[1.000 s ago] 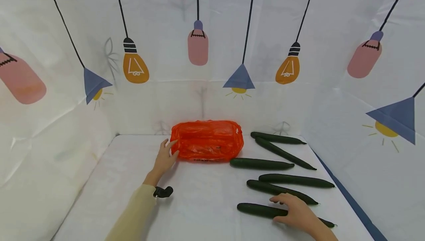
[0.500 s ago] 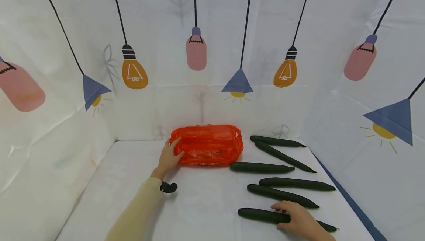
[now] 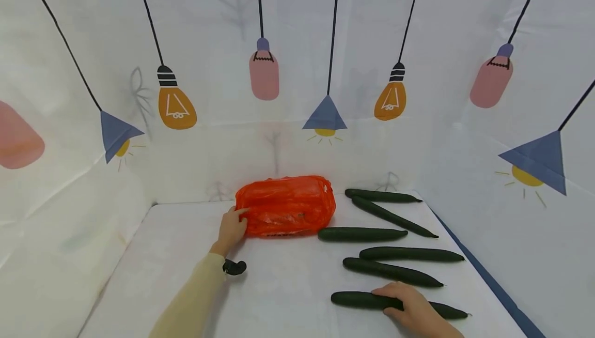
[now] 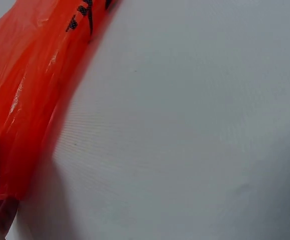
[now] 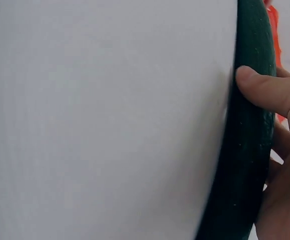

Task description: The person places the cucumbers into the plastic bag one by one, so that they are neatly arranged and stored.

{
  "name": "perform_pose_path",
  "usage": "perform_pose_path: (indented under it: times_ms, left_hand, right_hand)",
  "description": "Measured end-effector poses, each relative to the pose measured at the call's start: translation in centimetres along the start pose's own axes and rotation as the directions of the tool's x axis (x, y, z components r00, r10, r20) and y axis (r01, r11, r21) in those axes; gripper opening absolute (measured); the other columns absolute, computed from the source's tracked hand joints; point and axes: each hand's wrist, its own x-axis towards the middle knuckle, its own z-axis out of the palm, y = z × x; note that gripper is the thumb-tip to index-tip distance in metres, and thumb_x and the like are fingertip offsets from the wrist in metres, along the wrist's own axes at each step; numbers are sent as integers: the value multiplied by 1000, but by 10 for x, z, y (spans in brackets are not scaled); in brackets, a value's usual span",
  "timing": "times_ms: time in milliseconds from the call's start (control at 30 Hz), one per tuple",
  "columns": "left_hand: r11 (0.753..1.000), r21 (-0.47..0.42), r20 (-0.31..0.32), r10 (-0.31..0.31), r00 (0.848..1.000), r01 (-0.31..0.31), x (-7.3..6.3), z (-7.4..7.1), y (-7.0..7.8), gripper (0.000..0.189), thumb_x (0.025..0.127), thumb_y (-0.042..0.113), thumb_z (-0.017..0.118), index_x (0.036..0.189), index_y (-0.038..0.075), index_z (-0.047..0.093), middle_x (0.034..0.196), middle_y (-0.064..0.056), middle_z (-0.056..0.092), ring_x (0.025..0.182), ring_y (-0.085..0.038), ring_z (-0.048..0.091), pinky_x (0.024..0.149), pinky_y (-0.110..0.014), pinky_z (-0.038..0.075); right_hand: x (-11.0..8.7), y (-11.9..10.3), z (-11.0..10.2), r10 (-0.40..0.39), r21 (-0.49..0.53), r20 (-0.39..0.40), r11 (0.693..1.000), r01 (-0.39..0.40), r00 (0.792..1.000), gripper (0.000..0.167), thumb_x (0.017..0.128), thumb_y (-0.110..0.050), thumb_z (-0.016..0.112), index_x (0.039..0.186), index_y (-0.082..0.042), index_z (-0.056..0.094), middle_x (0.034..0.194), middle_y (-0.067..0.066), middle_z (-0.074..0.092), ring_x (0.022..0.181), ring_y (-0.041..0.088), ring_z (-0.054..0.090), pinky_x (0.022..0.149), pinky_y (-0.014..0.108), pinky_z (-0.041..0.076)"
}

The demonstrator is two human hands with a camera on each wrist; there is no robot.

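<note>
White sheeting walls three sides of a white tabletop. Pictured on it, orange bulbs, pink lamps and blue shades hang from black cords, among faint grey plant shapes. A blue strip lines the right edge.

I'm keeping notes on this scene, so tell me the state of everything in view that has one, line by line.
Left hand: holding the red bag's left end
Right hand: gripping the nearest cucumber
Red bag: wrinkled, contents can't be told
Nearest cucumber: gripped near its middle
Other five cucumbers: lying unheld on the white table
</note>
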Motion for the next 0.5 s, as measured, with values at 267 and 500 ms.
perform_pose_path:
  times_ms: [267, 500]
  left_hand:
    - [998, 54, -17, -16, 1000, 17, 1, -2, 4, 48, 91, 11, 53, 138, 2, 53, 133, -26, 52, 113, -47, 45, 96, -54, 39]
    - [996, 85, 1, -40, 999, 40, 2, -2, 3, 57, 85, 21, 68, 138, 4, 54, 128, -24, 55, 107, -43, 47, 87, -52, 46]
  right_hand:
    - [14, -5, -1, -41, 38, -80, 998, 44, 996, 40, 83, -13, 75, 122, -20, 68, 110, -11, 63, 97, 9, 61, 78, 28, 53]
    - [35, -15, -1, -66, 43, -140, 996, 73, 988, 48, 78, -2, 77, 121, -21, 69, 108, -13, 60, 95, 9, 60, 77, 27, 53]
